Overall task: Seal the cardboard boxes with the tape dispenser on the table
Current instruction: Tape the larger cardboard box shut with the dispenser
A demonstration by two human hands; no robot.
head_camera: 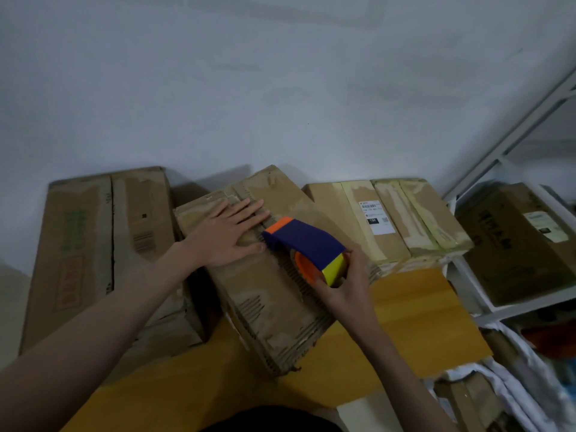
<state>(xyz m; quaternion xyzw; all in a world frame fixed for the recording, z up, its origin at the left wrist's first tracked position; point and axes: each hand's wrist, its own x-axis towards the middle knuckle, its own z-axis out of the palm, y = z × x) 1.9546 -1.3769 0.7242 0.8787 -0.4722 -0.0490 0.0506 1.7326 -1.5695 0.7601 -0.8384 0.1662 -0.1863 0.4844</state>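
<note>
Head view: centre frame, the left hand (229, 233) presses flat, fingers straight, on the middle cardboard box (274, 294), while the right hand (346, 282) grips the tape dispenser (307, 244), its long axis pointing toward the upper left.

Left hand (229, 233) flat, right hand (344, 283) gripping.

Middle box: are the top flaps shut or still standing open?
Shut. The flaps of the middle box lie flat; the left hand presses on them with straight fingers, and the right hand holds the tape dispenser on top.
</note>
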